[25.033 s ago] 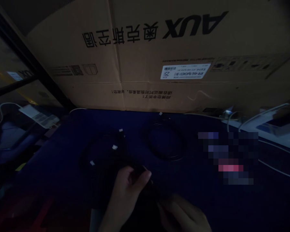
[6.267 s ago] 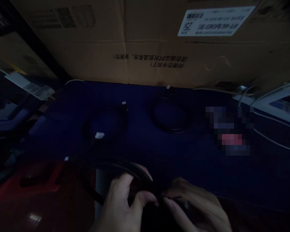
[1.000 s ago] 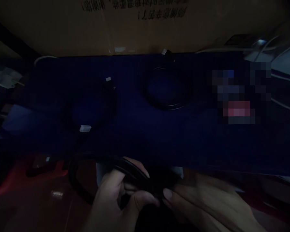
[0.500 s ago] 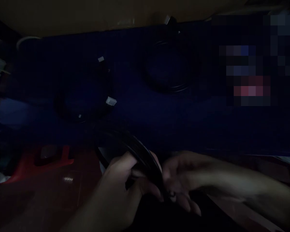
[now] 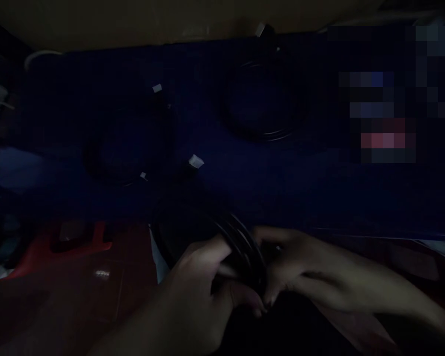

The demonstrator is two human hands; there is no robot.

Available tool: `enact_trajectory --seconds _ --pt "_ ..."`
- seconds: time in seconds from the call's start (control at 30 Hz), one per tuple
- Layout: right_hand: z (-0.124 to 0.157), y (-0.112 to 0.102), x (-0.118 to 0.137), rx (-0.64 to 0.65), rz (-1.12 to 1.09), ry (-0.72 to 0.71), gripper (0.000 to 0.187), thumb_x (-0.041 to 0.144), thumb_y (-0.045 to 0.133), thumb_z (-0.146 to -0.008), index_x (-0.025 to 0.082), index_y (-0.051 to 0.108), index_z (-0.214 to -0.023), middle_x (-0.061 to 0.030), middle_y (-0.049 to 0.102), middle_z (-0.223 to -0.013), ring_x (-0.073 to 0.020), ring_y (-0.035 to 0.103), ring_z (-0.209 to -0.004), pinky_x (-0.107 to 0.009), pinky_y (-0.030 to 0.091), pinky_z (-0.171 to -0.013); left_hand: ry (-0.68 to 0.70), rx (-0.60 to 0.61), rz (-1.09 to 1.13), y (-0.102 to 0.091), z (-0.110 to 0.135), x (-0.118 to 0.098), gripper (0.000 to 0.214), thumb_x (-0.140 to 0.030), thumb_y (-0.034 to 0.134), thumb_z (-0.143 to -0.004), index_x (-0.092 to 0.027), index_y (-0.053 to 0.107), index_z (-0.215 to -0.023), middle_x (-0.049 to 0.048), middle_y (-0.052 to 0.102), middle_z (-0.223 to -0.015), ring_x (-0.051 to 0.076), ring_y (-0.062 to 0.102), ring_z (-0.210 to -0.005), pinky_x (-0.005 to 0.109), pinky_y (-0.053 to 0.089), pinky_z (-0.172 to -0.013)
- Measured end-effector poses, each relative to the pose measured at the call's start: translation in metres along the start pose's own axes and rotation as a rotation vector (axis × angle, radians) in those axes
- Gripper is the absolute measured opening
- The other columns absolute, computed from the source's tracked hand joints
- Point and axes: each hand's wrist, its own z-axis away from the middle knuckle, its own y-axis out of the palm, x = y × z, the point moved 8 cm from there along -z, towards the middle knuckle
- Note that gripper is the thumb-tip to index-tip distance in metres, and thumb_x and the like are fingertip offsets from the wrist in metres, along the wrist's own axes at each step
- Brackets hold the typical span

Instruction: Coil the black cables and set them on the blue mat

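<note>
A coiled black cable (image 5: 241, 232) hangs over the near edge of the dark blue table, its loop tilted toward me. Wrapped round the bundle from the left is my left hand (image 5: 215, 287), its thumb low near the coil's end. My right hand (image 5: 289, 267) presses against the same bundle from the right, fingers curled; what its fingertips pinch is partly hidden in the dark. A white tag or connector end (image 5: 196, 161) lies on the table just beyond the coil, and a smaller white piece (image 5: 144, 176) sits to its left.
Two more black cable coils lie on the blue table (image 5: 311, 198): one (image 5: 270, 136) at the back middle, one (image 5: 91, 158) on the left. A red plastic stool (image 5: 63, 252) stands on the floor at left. The right side is blurred into blocks.
Both hands have shifted slightly right with the cable coil. The right hand's fingers have curled in closer. The white end beyond the coil has moved right too.
</note>
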Motion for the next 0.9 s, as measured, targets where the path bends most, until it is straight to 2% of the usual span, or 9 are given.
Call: enact_trajectory --seconds 0.07,0.17,0.3,0.47,0.53,0.6,0.73,0.8,0.9 --pt "0.006 -0.001 0.014 0.002 0.122 -0.046 0.03 0.016 0.055 -0.107 0.025 0.083 -0.103 -0.0048 0.077 -0.114 -0.0183 0.074 -0.106 -0.033 0.06 -0.094 -0.029 0.021 0.044 0.001 -0.001 0.0 0.039 -0.003 0.062 -0.086 -0.032 0.078 -0.106 -0.007 0.077 -0.077 0.014 0.078 -0.076 0.016 0.057 -0.067" --pt "0.009 0.006 0.023 0.038 0.017 -0.092 0.026 0.011 0.057 -0.106 0.021 0.081 -0.104 -0.0041 0.082 -0.103 -0.0166 0.077 -0.104 -0.029 0.061 -0.094 -0.054 0.082 0.029 0.007 -0.001 -0.004 0.038 -0.001 0.064 -0.083 -0.032 0.08 -0.1 -0.0072 0.075 -0.076 0.013 0.077 -0.076 0.015 0.056 -0.067" --pt "0.009 0.015 0.002 0.063 -0.301 0.034 0.015 0.009 0.068 -0.098 0.017 0.081 -0.102 -0.0071 0.084 -0.097 -0.0175 0.081 -0.089 -0.029 0.065 -0.079 -0.069 0.066 0.072 0.008 -0.001 -0.007 0.028 -0.005 0.064 -0.083 -0.028 0.077 -0.09 -0.0051 0.075 -0.074 0.016 0.076 -0.071 0.019 0.057 -0.062" --pt "0.005 0.027 -0.013 0.107 -0.423 0.065 0.016 0.002 0.069 -0.084 0.013 0.077 -0.092 -0.0087 0.084 -0.087 -0.0155 0.081 -0.07 -0.02 0.06 -0.061 -0.142 0.097 0.198 0.009 0.002 -0.005 0.031 -0.007 0.069 -0.08 -0.027 0.077 -0.102 -0.0045 0.078 -0.085 0.016 0.077 -0.082 0.02 0.058 -0.073" --pt "0.004 0.022 -0.011 -0.009 -0.456 0.002 0.021 -0.001 0.069 -0.081 0.015 0.074 -0.095 -0.006 0.083 -0.084 -0.0124 0.078 -0.062 -0.015 0.057 -0.056 -0.126 0.122 0.254 0.01 0.001 -0.007 0.031 -0.005 0.066 -0.079 -0.026 0.074 -0.1 -0.0053 0.077 -0.085 0.014 0.077 -0.081 0.018 0.057 -0.074" --pt "0.009 0.006 -0.002 -0.252 -0.348 -0.141 0.03 -0.002 0.068 -0.082 0.019 0.072 -0.103 -0.0027 0.082 -0.086 -0.0109 0.078 -0.063 -0.014 0.058 -0.057 -0.068 0.065 0.281 0.003 -0.001 -0.008 0.028 -0.006 0.066 -0.081 -0.026 0.07 -0.1 -0.0056 0.076 -0.08 0.013 0.076 -0.076 0.019 0.057 -0.072" --pt "0.04 -0.017 0.032 -0.774 0.236 -0.37 0.034 0.002 0.063 -0.089 0.028 0.074 -0.11 -0.0006 0.079 -0.094 -0.0127 0.078 -0.081 -0.019 0.063 -0.069 0.125 -0.123 0.289 -0.014 -0.008 -0.015 0.02 -0.019 0.073 -0.087 -0.025 0.065 -0.104 -0.0054 0.074 -0.072 0.016 0.076 -0.07 0.025 0.059 -0.073" --pt "0.048 -0.016 0.047 -0.874 0.468 -0.391 0.032 0.005 0.064 -0.092 0.027 0.072 -0.113 -0.0006 0.078 -0.09 -0.0133 0.077 -0.076 -0.02 0.064 -0.068 0.165 -0.185 0.255 -0.017 -0.011 -0.017 0.019 -0.023 0.076 -0.087 -0.024 0.066 -0.102 -0.0039 0.076 -0.073 0.018 0.076 -0.072 0.028 0.059 -0.074" --pt "0.041 -0.011 0.058 -0.833 0.64 -0.365 0.019 0.015 0.067 -0.098 0.025 0.071 -0.113 -0.004 0.081 -0.093 -0.0167 0.079 -0.078 -0.024 0.067 -0.072 0.186 -0.263 0.184 -0.02 -0.013 -0.02 0.022 -0.028 0.079 -0.085 -0.024 0.067 -0.103 0.0008 0.08 -0.089 0.022 0.077 -0.085 0.032 0.06 -0.08"
